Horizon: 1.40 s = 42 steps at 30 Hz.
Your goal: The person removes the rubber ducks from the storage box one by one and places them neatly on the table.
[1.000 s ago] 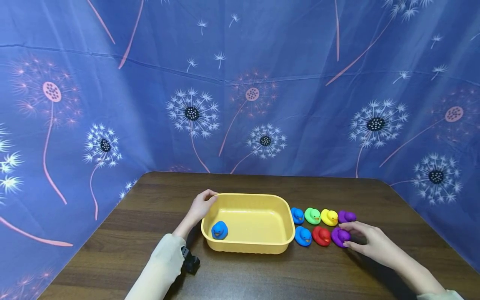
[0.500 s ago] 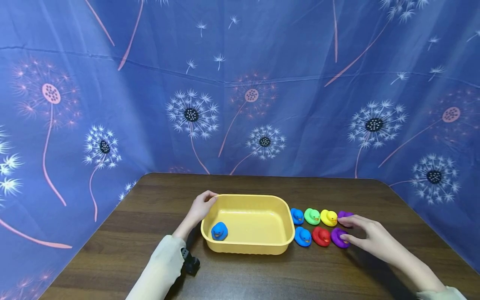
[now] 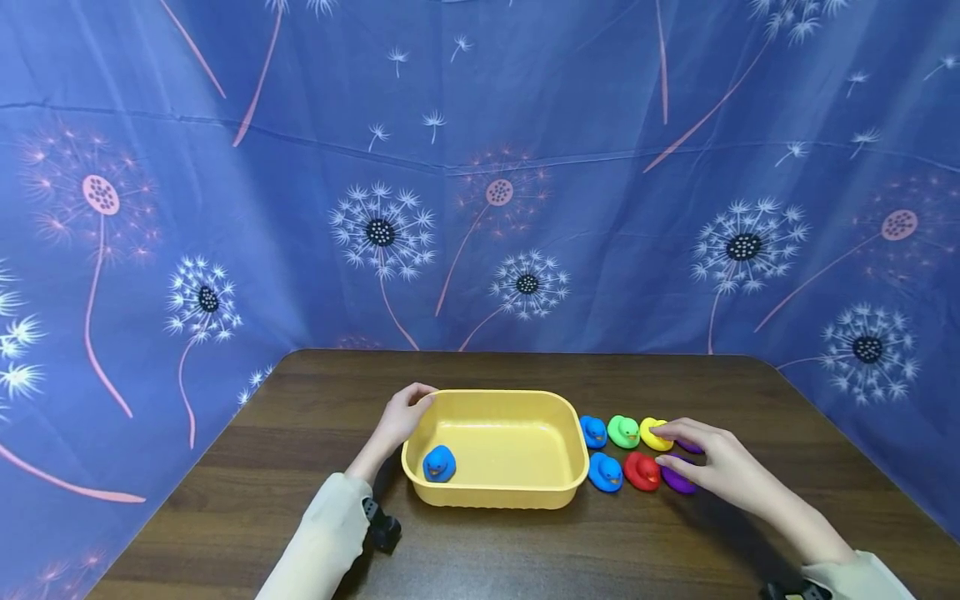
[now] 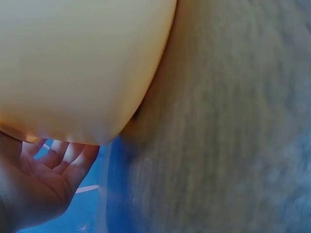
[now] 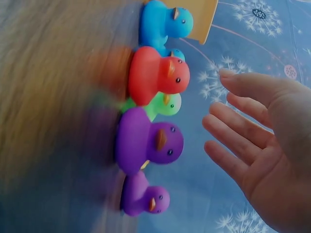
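Observation:
A yellow plastic basin (image 3: 495, 498) stands on the table, with one blue rubber duck (image 3: 439, 464) inside at its left. My left hand (image 3: 402, 415) grips the basin's rim at the far left corner; in the left wrist view the fingers (image 4: 80, 162) pass behind the basin wall. My right hand (image 3: 712, 462) hovers with extended fingers and nothing held, over two purple ducks (image 3: 677, 477) it partly hides. Its fingertips overlap the yellow duck (image 3: 654, 434) and reach close to the red duck (image 3: 642, 472). The right wrist view shows them apart from the larger purple duck (image 5: 133, 141).
Between the basin and the right hand, a blue duck (image 3: 593, 432) and a green duck (image 3: 624, 432) stand in the back row, another blue duck (image 3: 606, 472) in front. A patterned blue cloth (image 3: 450, 208) hangs behind the brown wooden table (image 3: 480, 558).
My right hand has moved left and slightly back, from beside the front purple duck to above the purple ducks, near the yellow and red ones. The left hand and basin stay put.

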Each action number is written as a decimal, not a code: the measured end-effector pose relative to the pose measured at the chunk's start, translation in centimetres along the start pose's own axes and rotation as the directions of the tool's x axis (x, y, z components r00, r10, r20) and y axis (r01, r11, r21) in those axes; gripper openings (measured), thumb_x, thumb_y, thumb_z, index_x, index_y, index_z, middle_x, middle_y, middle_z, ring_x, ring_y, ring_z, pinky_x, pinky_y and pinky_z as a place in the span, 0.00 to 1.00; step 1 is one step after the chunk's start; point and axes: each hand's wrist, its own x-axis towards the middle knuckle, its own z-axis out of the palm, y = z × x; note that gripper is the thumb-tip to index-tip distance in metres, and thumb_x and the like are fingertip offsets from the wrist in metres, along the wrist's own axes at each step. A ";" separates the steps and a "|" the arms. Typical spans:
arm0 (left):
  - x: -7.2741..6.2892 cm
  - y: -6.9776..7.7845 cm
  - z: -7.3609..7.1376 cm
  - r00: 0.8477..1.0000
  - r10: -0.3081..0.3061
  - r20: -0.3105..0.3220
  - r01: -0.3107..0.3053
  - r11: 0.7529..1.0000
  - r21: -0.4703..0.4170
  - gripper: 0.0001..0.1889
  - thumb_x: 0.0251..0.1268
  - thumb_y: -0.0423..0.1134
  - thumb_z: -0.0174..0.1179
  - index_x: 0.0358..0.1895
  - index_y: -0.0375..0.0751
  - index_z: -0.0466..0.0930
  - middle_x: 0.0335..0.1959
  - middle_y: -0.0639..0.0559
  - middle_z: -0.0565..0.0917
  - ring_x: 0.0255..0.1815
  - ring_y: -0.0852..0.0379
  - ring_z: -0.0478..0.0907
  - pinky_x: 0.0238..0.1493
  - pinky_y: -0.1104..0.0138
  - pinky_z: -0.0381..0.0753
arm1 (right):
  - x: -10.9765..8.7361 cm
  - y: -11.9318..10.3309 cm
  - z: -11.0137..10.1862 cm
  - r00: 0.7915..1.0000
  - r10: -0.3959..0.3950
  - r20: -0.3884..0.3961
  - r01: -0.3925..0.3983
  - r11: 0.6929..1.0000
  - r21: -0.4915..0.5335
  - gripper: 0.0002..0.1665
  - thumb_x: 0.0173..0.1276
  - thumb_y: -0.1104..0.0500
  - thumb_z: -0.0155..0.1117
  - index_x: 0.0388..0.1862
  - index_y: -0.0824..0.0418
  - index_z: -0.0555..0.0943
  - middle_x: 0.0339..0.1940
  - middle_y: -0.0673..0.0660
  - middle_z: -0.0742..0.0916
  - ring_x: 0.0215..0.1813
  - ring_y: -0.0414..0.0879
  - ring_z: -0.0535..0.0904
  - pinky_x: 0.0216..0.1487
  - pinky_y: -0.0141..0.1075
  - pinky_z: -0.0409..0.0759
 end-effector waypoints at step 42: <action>-0.2 0.0 0.0 1.000 0.012 0.022 -0.012 1.000 -0.009 0.11 0.67 0.34 0.52 0.48 0.38 0.79 0.47 0.42 0.82 0.46 0.49 0.77 0.48 0.57 0.76 | 6.4 -4.5 5.5 0.987 -0.121 0.111 0.100 0.980 0.173 0.21 0.57 0.58 0.70 0.51 0.59 0.80 0.46 0.54 0.86 0.48 0.46 0.82 0.48 0.39 0.80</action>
